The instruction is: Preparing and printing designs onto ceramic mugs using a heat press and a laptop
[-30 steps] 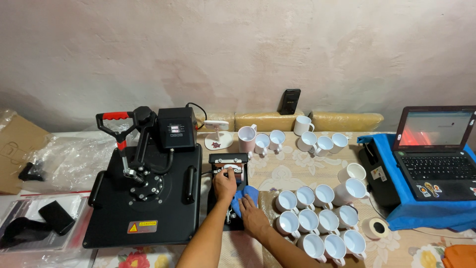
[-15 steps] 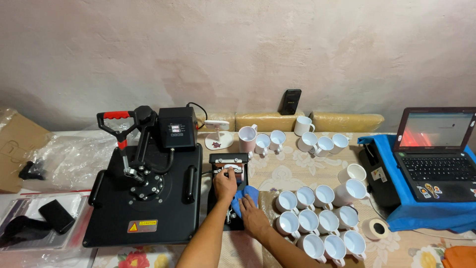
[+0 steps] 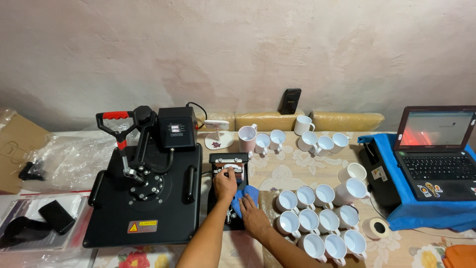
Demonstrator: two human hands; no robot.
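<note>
A small black mug press sits on the table between the big flat heat press and the white mugs. My left hand rests on its top, fingers curled around the silver handle or knob. My right hand lies just below and to the right, pressing on a blue cloth or mitt that covers whatever sits in the press cradle. What the blue cloth wraps is hidden.
A black flat heat press with a red-gripped lever stands at left. Several white mugs cluster at right, more at the back. A laptop on blue cloth, a tape roll, a phone against the wall, plastic bags.
</note>
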